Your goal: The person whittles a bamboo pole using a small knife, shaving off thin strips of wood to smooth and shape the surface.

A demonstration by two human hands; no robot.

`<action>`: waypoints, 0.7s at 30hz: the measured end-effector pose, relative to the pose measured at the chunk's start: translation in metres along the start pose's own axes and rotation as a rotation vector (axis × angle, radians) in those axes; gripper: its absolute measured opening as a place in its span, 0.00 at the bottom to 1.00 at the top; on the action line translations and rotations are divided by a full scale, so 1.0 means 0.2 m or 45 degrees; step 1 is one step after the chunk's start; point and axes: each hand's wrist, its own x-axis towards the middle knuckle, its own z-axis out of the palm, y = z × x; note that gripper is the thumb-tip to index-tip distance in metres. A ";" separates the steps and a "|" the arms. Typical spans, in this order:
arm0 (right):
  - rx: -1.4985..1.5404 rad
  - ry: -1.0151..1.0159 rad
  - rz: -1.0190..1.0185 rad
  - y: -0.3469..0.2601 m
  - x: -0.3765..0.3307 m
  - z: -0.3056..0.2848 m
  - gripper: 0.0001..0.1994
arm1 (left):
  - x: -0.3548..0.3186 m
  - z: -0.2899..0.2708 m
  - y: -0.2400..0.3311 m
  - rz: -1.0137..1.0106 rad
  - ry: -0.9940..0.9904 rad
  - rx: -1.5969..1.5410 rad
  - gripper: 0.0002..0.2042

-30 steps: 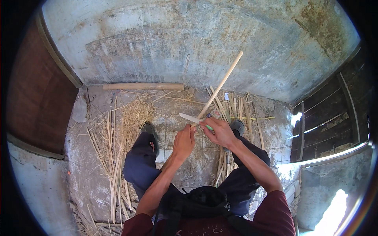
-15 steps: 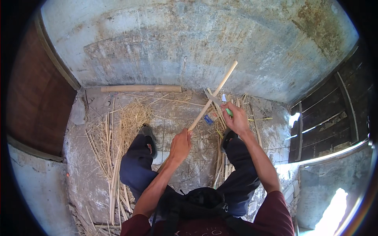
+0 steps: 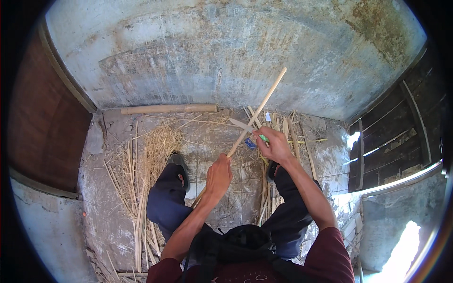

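The left hand closes its fingers around the lower part of a long pale stick, holding it slanted up and away from the body, seemingly to steady it for cutting. The right hand grips a knife by its green handle, the blade pointing left and lying against the stick just above the left hand, as if to shave it. The person sits with both legs apart on a concrete floor strewn with straw and split strips. A thick pole lies along the wall. A small blue packet rests on the floor near the right hand.
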 end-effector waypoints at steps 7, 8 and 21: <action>-0.126 0.148 0.096 0.18 0.05 -0.15 0.05 | -0.05 0.03 -0.02 0.021 -0.080 -0.011 0.08; -0.098 0.199 0.042 0.21 0.04 -0.16 0.05 | -0.05 0.04 -0.02 0.019 -0.099 -0.004 0.09; -0.092 0.455 0.555 0.34 0.01 -0.35 0.09 | -0.05 0.00 0.03 -0.090 -0.288 -0.136 0.11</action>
